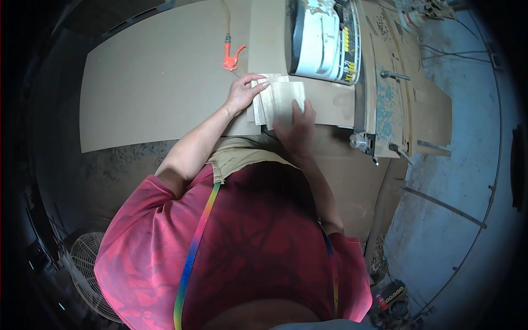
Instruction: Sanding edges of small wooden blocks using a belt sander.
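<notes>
Several thin, pale wooden pieces (pixel 263 107) lie overlapped at the front edge of the worktop. My left hand (pixel 242 96) grips their left side, its thumb and fingers closed on the far left part. A wider pale wooden board (pixel 287 98) overlaps them on the right. Against its near right corner is my right hand (pixel 298 125), smeared by motion. Its fingers reach up over the board's face, and whether they grip it I cannot make out.
An orange air blow gun (pixel 229 59) on a hose lies just beyond my left hand. A machine with a white and black housing (pixel 324 41) stands at the far right, next to a bench edge with metal handles (pixel 395 75). A fan (pixel 88 269) is at lower left.
</notes>
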The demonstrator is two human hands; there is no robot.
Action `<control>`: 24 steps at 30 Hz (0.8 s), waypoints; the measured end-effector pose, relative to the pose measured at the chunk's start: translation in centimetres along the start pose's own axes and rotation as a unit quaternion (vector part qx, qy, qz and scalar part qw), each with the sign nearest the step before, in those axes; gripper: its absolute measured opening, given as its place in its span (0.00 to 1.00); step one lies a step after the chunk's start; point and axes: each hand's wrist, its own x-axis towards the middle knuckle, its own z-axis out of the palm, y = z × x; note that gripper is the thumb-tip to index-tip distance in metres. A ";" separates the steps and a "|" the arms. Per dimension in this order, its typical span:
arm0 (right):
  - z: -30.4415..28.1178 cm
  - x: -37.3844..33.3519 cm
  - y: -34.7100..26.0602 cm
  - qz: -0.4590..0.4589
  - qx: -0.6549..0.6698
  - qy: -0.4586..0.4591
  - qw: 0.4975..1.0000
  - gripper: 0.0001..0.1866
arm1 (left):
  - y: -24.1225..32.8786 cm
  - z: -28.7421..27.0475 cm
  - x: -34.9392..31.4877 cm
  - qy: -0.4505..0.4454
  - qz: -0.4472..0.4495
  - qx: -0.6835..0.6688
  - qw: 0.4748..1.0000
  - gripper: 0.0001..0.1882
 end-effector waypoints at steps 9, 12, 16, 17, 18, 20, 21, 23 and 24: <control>-2.5 1.9 15.4 0.010 -0.245 0.108 0.963 0.29 | 0.6 -0.4 -0.1 -0.088 0.048 -0.039 0.994 0.25; -0.2 5.8 14.4 0.024 -0.147 0.161 0.976 0.27 | 1.0 0.5 0.0 -0.020 0.011 0.081 0.996 0.26; 2.0 4.2 5.5 0.064 0.032 0.032 0.997 0.31 | 1.1 1.2 -0.2 0.021 0.037 0.166 0.985 0.26; 2.9 3.2 2.8 0.039 0.012 0.003 0.999 0.33 | 1.1 1.2 -0.3 0.027 0.057 0.186 0.980 0.26; 3.6 2.9 0.9 0.021 -0.012 -0.068 0.997 0.35 | 1.0 1.2 -0.3 0.029 0.067 0.209 0.975 0.27; 4.1 2.4 -1.6 0.001 -0.001 -0.015 1.000 0.36 | 1.0 1.0 -0.4 0.028 0.062 0.143 0.987 0.27; 4.1 2.2 -2.4 -0.009 0.009 -0.007 1.000 0.37 | 1.1 0.9 -0.5 0.025 0.042 0.081 0.996 0.28; 3.3 2.2 -2.5 -0.033 0.022 -0.008 0.999 0.38 | 1.2 0.6 -0.6 0.012 -0.015 -0.046 0.999 0.29; 2.6 2.2 -2.2 -0.021 0.021 0.012 0.999 0.38 | 1.3 0.4 -0.7 0.009 -0.003 -0.044 0.999 0.29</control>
